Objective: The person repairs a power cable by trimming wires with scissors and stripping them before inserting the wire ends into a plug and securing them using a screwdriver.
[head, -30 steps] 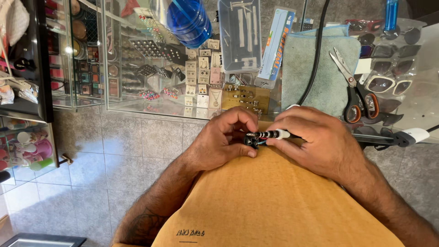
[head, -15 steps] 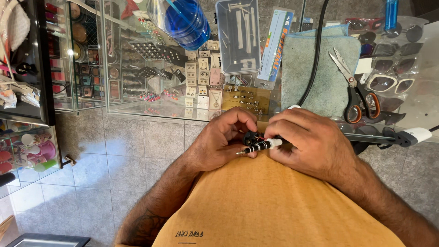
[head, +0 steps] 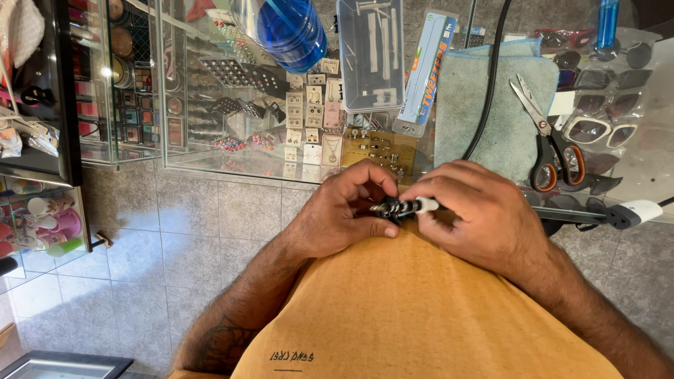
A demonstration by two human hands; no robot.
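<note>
Hands close together over the orange shirt [head: 421, 316], right at the person's middle, in front of the glass counter [head: 232, 165]. The left hand [head: 344, 214] has its fingers curled tight, pinching the dark end of a small black-and-white screwdriver [head: 406, 206]; what sits at the tip is hidden between the fingertips. The right hand [head: 477, 217] grips the white end of the tool, fingers bent narrowly round it, thumb beneath. Against half a second ago the screwdriver lies nearly level now, where it had tilted down toward the left, and a second ago it sat a touch higher. Both hands have barely shifted. On the counter the scissors [head: 551, 144] with orange-lined handles rest on the grey cloth [head: 491, 98], a black cable [head: 488, 84] crossing it, sunglasses [head: 597, 130] just beside, all as before.
</note>
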